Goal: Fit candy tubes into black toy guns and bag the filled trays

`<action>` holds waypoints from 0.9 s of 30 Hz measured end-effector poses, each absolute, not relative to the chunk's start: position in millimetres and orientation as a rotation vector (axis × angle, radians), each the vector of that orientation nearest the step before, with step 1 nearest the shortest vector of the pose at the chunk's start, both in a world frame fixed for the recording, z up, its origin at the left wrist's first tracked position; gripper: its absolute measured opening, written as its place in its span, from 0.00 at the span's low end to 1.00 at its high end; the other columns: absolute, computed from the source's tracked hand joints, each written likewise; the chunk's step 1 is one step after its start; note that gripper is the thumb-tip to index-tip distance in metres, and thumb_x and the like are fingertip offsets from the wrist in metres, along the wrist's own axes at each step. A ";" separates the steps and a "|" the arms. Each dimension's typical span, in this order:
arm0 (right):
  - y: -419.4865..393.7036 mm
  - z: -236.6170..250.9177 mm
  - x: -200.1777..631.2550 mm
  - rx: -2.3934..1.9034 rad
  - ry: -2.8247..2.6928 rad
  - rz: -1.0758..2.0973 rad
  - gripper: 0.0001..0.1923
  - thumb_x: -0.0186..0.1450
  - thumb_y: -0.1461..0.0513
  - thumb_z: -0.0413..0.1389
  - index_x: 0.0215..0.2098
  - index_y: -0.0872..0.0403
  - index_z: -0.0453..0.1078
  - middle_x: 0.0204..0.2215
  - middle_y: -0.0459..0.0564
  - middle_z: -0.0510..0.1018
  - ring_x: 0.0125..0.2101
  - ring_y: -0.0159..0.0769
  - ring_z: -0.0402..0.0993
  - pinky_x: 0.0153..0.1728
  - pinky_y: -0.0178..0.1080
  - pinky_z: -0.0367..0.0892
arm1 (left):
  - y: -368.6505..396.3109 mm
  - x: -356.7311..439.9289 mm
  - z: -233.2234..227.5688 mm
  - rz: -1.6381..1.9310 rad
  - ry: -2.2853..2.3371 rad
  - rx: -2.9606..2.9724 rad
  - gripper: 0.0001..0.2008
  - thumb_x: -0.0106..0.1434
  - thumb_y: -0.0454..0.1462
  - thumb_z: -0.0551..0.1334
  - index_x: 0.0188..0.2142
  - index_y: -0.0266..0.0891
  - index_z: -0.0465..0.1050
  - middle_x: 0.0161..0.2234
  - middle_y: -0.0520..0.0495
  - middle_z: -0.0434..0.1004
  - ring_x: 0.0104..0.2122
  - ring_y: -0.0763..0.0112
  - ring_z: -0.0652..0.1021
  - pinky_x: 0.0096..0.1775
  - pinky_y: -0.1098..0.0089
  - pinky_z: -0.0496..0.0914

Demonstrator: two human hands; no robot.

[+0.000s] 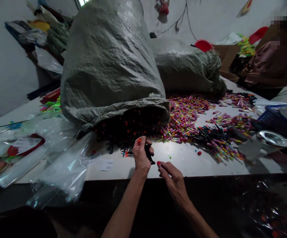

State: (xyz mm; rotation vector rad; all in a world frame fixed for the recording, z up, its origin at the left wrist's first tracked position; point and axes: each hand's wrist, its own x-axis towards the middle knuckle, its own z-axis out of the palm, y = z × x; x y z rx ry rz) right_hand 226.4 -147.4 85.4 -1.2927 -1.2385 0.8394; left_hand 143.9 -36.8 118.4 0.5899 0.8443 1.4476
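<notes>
My left hand (141, 154) is closed round a bunch of thin black pieces (148, 152), whose exact kind I cannot make out. A small orange bit (139, 140) shows at its fingertips. Lower and to the right, my right hand (172, 177) pinches a small red piece (159, 163) between thumb and finger, apart from the left hand. Both hands are over the front edge of the white table (123, 170). Just beyond them, a large grey woven sack (113, 66) lies with its mouth towards me, spilling black pieces with orange and red bits (127, 130).
Many small pink and yellow tubes (183, 115) are heaped right of the sack, beside black sticks (211, 134). Clear plastic bags (66, 162) cover the table's left. A shiny cup-like container (262, 145) and blue basket (282, 117) stand right. Another person (269, 66) sits at the far right.
</notes>
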 end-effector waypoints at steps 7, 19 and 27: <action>-143.4 84.3 230.0 -1.281 -1.306 0.672 0.10 0.65 0.61 0.53 0.42 0.52 0.73 0.27 0.47 0.72 0.28 0.33 0.67 0.30 0.36 0.64 | -40.2 148.9 122.6 1.495 0.889 0.620 0.19 0.51 0.48 0.67 0.33 0.40 0.63 0.22 0.58 0.68 0.12 0.83 0.65 0.14 0.79 0.57; -151.3 62.3 228.7 -1.325 -1.555 0.231 0.15 0.66 0.67 0.50 0.51 0.54 0.67 0.32 0.52 0.75 0.30 0.34 0.72 0.32 0.37 0.68 | -44.9 159.1 107.4 1.584 0.980 0.589 0.20 0.51 0.50 0.66 0.32 0.39 0.64 0.21 0.59 0.67 0.11 0.84 0.64 0.13 0.80 0.56; -153.9 60.0 227.9 -1.327 -1.587 0.061 0.18 0.63 0.70 0.53 0.51 0.55 0.67 0.30 0.52 0.75 0.29 0.35 0.71 0.31 0.37 0.68 | -49.0 162.0 108.2 1.584 0.965 0.647 0.19 0.51 0.48 0.66 0.32 0.39 0.63 0.21 0.58 0.68 0.11 0.84 0.65 0.13 0.80 0.56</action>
